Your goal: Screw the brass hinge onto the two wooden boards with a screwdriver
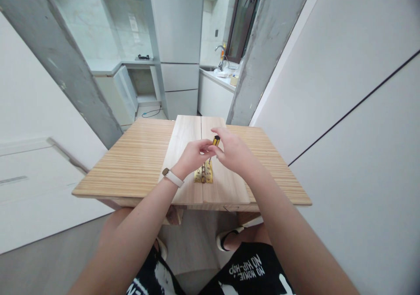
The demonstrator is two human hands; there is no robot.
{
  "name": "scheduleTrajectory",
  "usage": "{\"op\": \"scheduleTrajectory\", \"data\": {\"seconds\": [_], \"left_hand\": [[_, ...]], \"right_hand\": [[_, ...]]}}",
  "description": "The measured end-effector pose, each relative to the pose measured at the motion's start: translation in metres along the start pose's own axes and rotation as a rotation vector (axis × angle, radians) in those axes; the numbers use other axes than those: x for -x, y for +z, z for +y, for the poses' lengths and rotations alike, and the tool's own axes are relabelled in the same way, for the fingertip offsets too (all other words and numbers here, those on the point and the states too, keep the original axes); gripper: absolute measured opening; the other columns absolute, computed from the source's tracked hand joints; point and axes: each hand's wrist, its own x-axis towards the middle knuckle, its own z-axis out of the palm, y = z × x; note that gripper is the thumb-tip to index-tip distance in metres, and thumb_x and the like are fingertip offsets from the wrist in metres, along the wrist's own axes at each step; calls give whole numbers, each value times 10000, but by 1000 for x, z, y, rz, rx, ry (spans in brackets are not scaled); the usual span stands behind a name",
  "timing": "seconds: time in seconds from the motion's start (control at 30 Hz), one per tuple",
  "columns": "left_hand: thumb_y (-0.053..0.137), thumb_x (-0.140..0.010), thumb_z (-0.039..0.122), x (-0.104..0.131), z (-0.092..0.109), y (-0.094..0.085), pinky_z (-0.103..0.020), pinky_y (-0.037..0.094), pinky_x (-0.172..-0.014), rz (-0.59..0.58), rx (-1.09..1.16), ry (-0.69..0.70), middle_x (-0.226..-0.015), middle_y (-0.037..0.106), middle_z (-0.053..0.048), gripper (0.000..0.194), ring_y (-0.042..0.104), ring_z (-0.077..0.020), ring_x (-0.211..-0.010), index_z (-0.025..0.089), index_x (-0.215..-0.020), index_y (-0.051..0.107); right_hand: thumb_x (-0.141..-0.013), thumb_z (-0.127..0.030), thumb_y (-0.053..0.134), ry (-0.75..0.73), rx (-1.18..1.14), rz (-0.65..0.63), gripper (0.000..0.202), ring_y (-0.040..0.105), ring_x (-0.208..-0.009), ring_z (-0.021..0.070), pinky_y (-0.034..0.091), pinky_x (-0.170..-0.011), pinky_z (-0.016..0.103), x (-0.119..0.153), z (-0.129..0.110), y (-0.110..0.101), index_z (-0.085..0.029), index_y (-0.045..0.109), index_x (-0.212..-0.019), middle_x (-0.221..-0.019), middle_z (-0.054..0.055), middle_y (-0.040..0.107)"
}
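Note:
A screwdriver (pixel 216 140) with a yellow and black handle stands tilted over the boards, its thin shaft pointing down at a brass hinge (pixel 204 172). My right hand (pixel 231 150) is curled about the handle, thumb and index finger on either side of it. The fingers of my left hand (pixel 197 153) are pinched together at the handle's lower end, by the shaft; their tips are partly hidden. The hinge lies flat across the seam between two pale wooden boards, the left board (pixel 183 133) and the right board (pixel 226 190). Any screw under the tip is too small to make out.
The boards rest on a wood-grain table (pixel 138 155), reaching its near edge. My legs are beneath it. White panels (pixel 344 89) flank the table. Beyond stand a fridge (pixel 179 24), a counter with a sink tap (pixel 221 54) and a cable (pixel 152 112) on the floor.

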Motion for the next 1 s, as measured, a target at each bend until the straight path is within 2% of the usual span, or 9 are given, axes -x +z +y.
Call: {"op": "scheduleTrajectory", "data": {"seconds": [0.1,0.23,0.3,0.43,0.5,0.67,0.8,0.9,1.0], "left_hand": [[714,-840,237,1,1,5,-254,531,-702,75,-55,-10,-811,711,-12,77,655,-139,-753,169,-857,682],[740,-806,235,-2,1,7,-243,526,-660,119,-92,-56,-794,694,-2,123,654,-139,-740,179,-846,638],[753,-806,234,-2,0,4,-261,555,-709,91,-89,-45,-895,732,-23,165,694,-160,-820,186,-937,666],[682,-891,208,-3,-4,-2,-329,585,-905,-24,44,10,-1230,745,-101,413,719,-230,-1148,216,-1301,631],[628,-921,179,-3,-6,-3,-358,577,-960,-69,118,16,-1257,740,-124,423,712,-247,-1193,199,-1343,606],[671,-901,205,-2,-6,-2,-360,577,-931,-43,130,-11,-1101,768,-111,293,743,-241,-1053,159,-1190,663],[712,-870,266,-2,-2,-2,-287,554,-797,18,51,-17,-910,723,-33,154,699,-173,-868,174,-978,653],[727,-844,282,-2,1,1,-247,508,-700,79,-24,-22,-787,640,18,173,623,-128,-748,182,-846,586],[755,-820,286,-3,0,5,-245,510,-684,132,-59,-54,-763,616,31,219,617,-120,-716,187,-830,559]], "right_hand": [[-960,-292,650,100,139,84,245,682,-975,273,499,-856,371,0,-5,2,-159,683,-1163,-1097,144,741],[-983,-248,606,84,151,76,162,696,-934,257,485,-833,352,-3,-5,6,-186,751,-1019,-1009,112,766],[-971,-198,601,57,94,64,183,709,-970,252,489,-862,346,-5,-3,7,-195,773,-1034,-1045,105,782],[-966,-153,571,42,-22,38,260,727,-1003,244,507,-888,345,-8,4,7,-215,796,-1080,-1067,87,802],[-960,-130,565,24,-66,20,282,730,-995,240,515,-879,347,-9,6,5,-217,799,-1090,-1081,81,805],[-927,-40,558,-6,-129,-88,361,727,-1023,226,526,-903,353,-8,7,-3,-221,775,-1151,-1109,71,800],[-929,-137,657,11,-125,17,362,705,-1048,232,536,-914,370,-6,5,-3,-204,692,-1283,-1265,114,738],[-919,-273,730,50,10,101,222,691,-933,251,519,-832,373,-5,1,1,-182,737,-1121,-1060,113,759],[-943,-228,675,67,93,113,135,682,-856,240,484,-791,359,-5,-1,4,-192,766,-1036,-941,87,766]]}}
